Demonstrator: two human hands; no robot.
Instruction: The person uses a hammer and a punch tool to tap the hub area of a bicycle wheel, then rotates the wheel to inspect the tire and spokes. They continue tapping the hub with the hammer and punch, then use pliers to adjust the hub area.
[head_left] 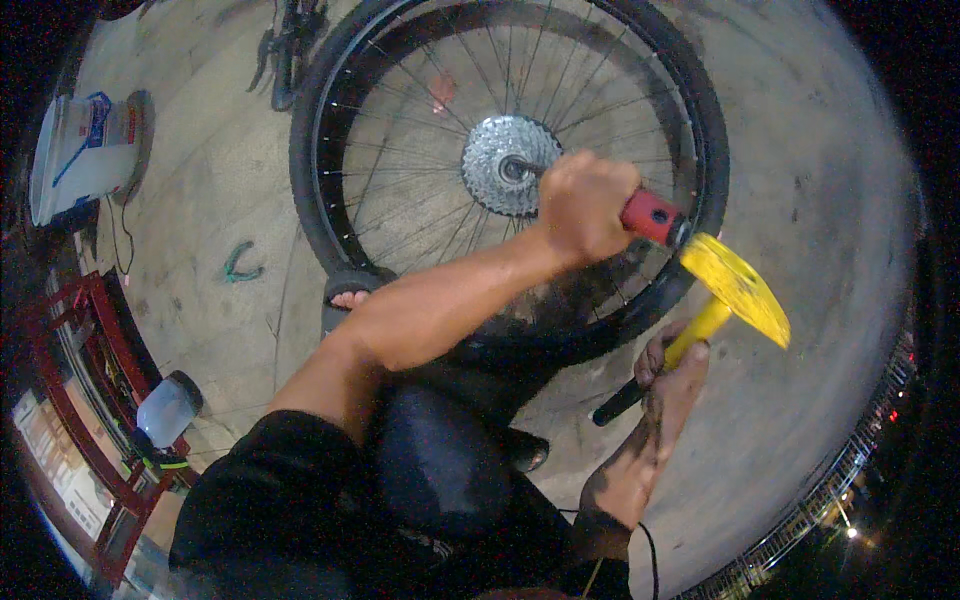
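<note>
A bicycle wheel (308,190) lies flat on the floor with its silver cassette (490,150) facing up. My left hand (588,205) is wrapped round a tool with a red handle (648,215). The dark shaft (528,168) of that tool reaches to the middle of the cassette; its tip is too small to make out. In my right hand (680,375), closed round the handle, is a yellow hammer (735,290) with a black grip end. The hammer head is close beside the end of the red handle; whether they touch I cannot tell.
A sandalled foot (350,298) rests at the tyre's near left edge. Teal-handled pliers (243,262) lie on the floor further left. A white bucket (95,155), a red metal frame (85,400) and a clear plastic container (168,412) are on the left. Black bicycle parts (288,60) lie at the top.
</note>
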